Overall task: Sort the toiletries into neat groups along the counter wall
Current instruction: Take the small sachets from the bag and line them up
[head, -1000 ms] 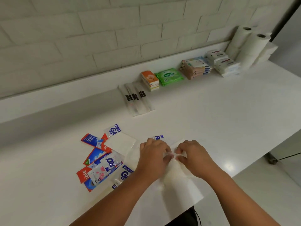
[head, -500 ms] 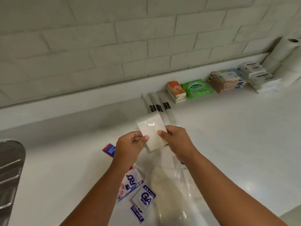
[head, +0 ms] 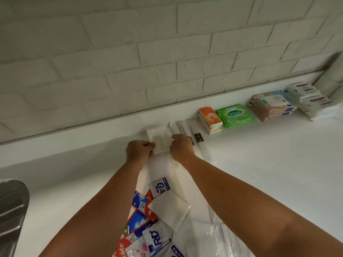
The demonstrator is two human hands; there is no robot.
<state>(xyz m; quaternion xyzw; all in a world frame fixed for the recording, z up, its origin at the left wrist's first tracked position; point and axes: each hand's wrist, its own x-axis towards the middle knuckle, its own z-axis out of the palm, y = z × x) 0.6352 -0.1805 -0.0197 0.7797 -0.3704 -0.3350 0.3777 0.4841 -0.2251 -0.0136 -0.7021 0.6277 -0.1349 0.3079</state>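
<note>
A small clear-wrapped white packet [head: 160, 139] is held between both hands close to the wall ledge. My left hand [head: 139, 151] pinches its left edge and my right hand [head: 181, 147] pinches its right edge. Just right of it lie long clear sleeves with black labels [head: 197, 138]. Along the wall sit an orange tissue pack stack [head: 210, 120], a green Sanicare wipes pack [head: 235, 115], a stack of beige and blue packs [head: 271, 105] and white packs [head: 313, 101]. Loose sachets [head: 148, 229] and another white packet [head: 169, 208] lie near me.
A white counter [head: 269, 164] runs along a white brick wall [head: 167, 52]. A metal sink drainer [head: 11, 204] shows at the left edge. Crinkled clear plastic [head: 213, 238] lies under my forearms.
Both hands lifted the white packet from the pile and carried it forward to the wall, left of the long sleeves. The camera turned left, so the paper rolls left the view.
</note>
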